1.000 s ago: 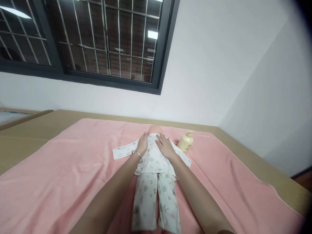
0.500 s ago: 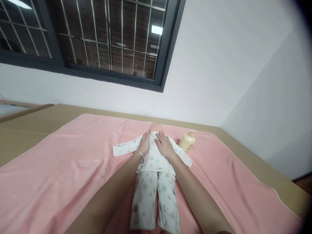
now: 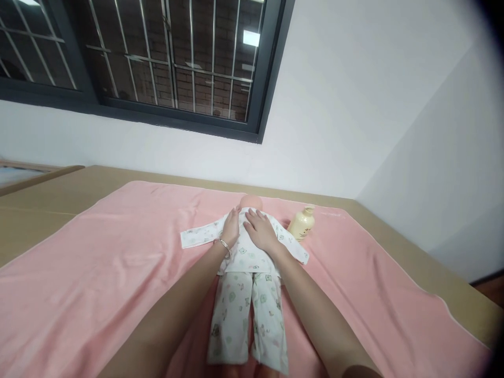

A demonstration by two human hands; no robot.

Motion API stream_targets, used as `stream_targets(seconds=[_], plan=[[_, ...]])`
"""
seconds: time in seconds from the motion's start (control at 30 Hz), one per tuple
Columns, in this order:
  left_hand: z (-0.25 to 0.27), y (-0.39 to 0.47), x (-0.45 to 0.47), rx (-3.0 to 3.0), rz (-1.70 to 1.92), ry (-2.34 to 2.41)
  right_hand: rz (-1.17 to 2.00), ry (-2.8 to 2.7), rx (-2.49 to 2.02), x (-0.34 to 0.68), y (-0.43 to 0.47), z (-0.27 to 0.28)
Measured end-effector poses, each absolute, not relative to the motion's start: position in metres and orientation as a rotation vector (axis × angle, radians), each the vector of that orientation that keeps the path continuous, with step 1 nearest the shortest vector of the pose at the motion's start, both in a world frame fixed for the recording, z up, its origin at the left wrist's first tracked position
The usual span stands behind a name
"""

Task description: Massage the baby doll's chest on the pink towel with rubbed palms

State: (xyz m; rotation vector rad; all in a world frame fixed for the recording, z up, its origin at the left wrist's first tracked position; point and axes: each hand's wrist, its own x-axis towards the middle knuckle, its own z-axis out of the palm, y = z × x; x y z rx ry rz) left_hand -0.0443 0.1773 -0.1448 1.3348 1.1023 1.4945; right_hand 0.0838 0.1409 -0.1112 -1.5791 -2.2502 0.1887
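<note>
A baby doll [image 3: 249, 257] in white printed pajamas lies stretched out on a pink blanket [image 3: 129, 262], its bald head [image 3: 251, 201] pointing away from me. Its sleeves spread to both sides and its trouser legs reach toward me. My left hand [image 3: 231, 227], with a silver bracelet at the wrist, rests edge-on along the left of the doll's upper body, fingers straight. Flat on the upper body, to the right of the middle, lies my right hand [image 3: 260, 230] with its fingers somewhat spread. Neither hand grips anything.
A pale yellow pump bottle [image 3: 302, 223] leans beside the doll's right-hand sleeve. The blanket covers a tan wooden surface [image 3: 106, 181] that meets a white wall [image 3: 315, 131]. Above is a dark-framed window [image 3: 177, 116] with metal bars.
The whole view has shifted slightly, so everything appears a little higher and further left. My right hand's fingers sit slightly further left on the doll's upper body; the left hand stays at its side.
</note>
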Motion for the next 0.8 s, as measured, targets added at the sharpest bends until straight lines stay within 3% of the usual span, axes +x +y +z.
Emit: stream_targets(seconds=[0.13, 0.3, 0.63, 0.8], plan=[[-0.145, 0.177, -0.044, 1.386, 1.478, 1.161, 0.110, -2.076, -1.878, 0.072, 0.129, -0.114], [-0.146, 0.178, -0.044, 1.405, 1.466, 1.214, -0.045, -2.316, -1.620, 0.065, 0.115, -0.114], [-0.143, 0.173, -0.044, 1.674, 1.406, 1.309, 0.175, -2.142, -1.703, 0.087, 0.156, -0.114], [-0.143, 0.172, -0.043, 1.700, 1.391, 1.363, 0.103, -2.092, -1.770, 0.090, 0.154, -0.118]])
